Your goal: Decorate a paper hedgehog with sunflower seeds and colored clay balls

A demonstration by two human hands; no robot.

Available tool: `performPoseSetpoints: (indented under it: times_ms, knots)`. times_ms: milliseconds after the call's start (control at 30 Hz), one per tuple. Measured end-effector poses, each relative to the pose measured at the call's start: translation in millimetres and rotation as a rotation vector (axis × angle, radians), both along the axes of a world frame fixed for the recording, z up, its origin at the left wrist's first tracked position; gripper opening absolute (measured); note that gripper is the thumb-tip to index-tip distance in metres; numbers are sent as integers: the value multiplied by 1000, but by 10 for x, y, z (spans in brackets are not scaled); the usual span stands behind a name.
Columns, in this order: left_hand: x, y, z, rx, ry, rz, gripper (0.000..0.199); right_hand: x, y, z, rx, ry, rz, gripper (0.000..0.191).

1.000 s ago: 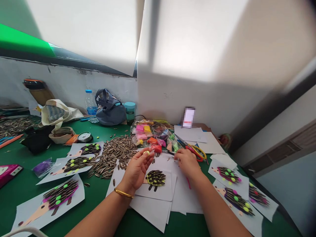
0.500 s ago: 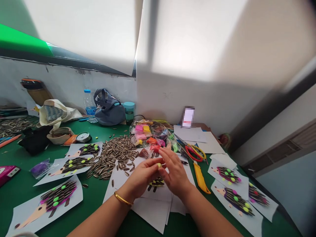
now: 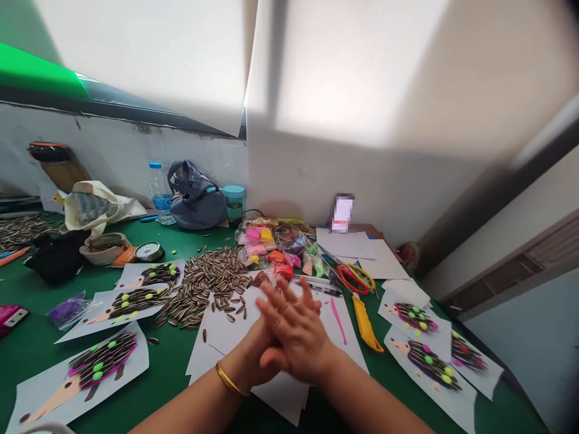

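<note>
Over the white paper sheets (image 3: 226, 331), my right hand (image 3: 296, 334) lies palm down across my left hand (image 3: 260, 349), with its fingers spread. My left hand, behind a gold bracelet, is mostly covered, and anything between the palms is hidden. A pink plastic tool (image 3: 338, 321) rests on the paper to the right of my hands. Beyond the fingertips are a black pen (image 3: 323, 290) and a red clay packet (image 3: 284, 271). Sunflower seeds (image 3: 205, 283) are heaped to the left.
Seed hedgehog pictures lie at left (image 3: 104, 364) and right (image 3: 429, 364). A yellow cutter (image 3: 365, 322) and scissors (image 3: 355, 277) are right of the paper. Clay bags (image 3: 266, 241), a blue bag (image 3: 196, 202), a cup (image 3: 234, 205) and a phone (image 3: 342, 212) stand farther back.
The fingers holding a small yellow-green ball have given way to palms laid together, and the ball is no longer visible. The pink tool now shows. The view has shifted slightly.
</note>
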State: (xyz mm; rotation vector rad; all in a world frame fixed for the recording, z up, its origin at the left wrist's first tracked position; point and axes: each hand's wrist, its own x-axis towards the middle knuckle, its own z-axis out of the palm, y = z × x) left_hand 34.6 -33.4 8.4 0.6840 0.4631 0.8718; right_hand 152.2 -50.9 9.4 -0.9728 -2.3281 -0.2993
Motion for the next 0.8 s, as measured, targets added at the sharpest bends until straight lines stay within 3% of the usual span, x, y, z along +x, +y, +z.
performPoseSetpoints:
  times_ms: [100, 167, 267, 400, 533, 667, 800]
  knots:
    - [-72, -12, 120, -78, -136, -249, 67, 266, 155, 4, -32, 13, -239, 67]
    - [-121, 25, 146, -105, -161, -256, 57, 408, 225, -7, -99, -12, -313, 65]
    - [-151, 95, 91, -61, -15, -146, 38, 505, 256, -20, -194, -32, -316, 63]
    - [-169, 176, -4, -10, 207, 5, 37, 519, 240, -7, -276, 23, -224, 67]
    - [-236, 264, 2, -37, 223, 159, 31, 550, 240, 10, -285, 170, -165, 57]
    - [-287, 318, 45, 13, 215, 217, 30, 574, 243, 26, -261, 303, -115, 44]
    - [-328, 345, 58, 76, 230, 206, 44, 578, 241, 57, -276, 399, -123, 38]
